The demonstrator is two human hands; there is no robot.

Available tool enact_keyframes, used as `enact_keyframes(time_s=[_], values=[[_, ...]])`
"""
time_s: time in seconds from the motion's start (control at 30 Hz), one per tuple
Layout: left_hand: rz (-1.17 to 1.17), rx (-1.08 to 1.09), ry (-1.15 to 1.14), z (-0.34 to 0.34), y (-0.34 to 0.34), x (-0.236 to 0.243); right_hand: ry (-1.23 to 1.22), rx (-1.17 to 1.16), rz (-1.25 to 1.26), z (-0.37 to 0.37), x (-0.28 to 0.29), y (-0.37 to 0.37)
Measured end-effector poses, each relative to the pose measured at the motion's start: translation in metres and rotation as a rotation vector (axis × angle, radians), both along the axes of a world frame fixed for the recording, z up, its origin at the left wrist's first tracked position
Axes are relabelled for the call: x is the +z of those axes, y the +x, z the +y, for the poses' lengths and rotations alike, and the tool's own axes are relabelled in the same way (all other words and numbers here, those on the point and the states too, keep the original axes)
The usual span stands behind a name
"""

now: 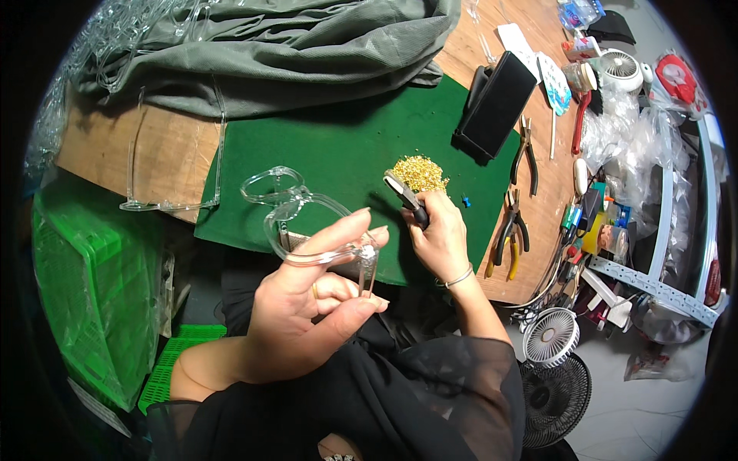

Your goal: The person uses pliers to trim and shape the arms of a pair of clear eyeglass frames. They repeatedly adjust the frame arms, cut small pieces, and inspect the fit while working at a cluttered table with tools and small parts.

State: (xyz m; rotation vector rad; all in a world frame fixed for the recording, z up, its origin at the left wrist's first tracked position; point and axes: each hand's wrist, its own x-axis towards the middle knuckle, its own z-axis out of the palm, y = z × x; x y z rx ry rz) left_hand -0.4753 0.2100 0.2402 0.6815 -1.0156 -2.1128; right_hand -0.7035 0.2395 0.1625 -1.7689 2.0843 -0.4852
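My left hand (pixel 296 315) is closed on a transparent eyeglass frame (pixel 288 201), pinching it at the hinge corner, with the rims pointing up and left over the green mat (pixel 307 142). My right hand (pixel 442 234) grips a dark-handled hand tool with a pale metal head, which looks like pliers (pixel 403 196). Its head lies at the left edge of a heap of tiny gold-coloured metal parts (pixel 419 170). A small blue piece (pixel 466 201) lies right of the heap. Another transparent eyeglass frame (pixel 171 206) rests on the wood at the left.
Two pairs of pliers (pixel 525 157) (pixel 509 230) lie right of the mat, near a black box-like case (pixel 496 106). Grey cloth (pixel 284 54) and piled transparent frames (pixel 127 38) fill the far left. Green crates (pixel 100 284) stand left below; fans (pixel 551 336) stand at right.
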Motion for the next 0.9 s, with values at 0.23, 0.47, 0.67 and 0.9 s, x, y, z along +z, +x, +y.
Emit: enact_keyframes(time_s=[0.23, 0.47, 0.67, 0.9], values=[[-0.071, -0.113, -0.057, 0.002, -0.008, 0.001, 0.001, 0.031, -0.022, -0.002, 0.002, -0.004], [0.021, -0.209, 0.274, 0.000, -0.004, 0.008, -0.435, 0.223, -0.715, 0.006, 0.079, 0.035], [0.101, -0.222, 0.257, 0.004, -0.002, 0.008, -0.550, 0.440, -0.594, 0.003, 0.081, 0.044], [0.118, -0.238, 0.300, 0.006, 0.000, 0.009, -0.575, 0.448, -0.650, 0.002, 0.077, 0.046]])
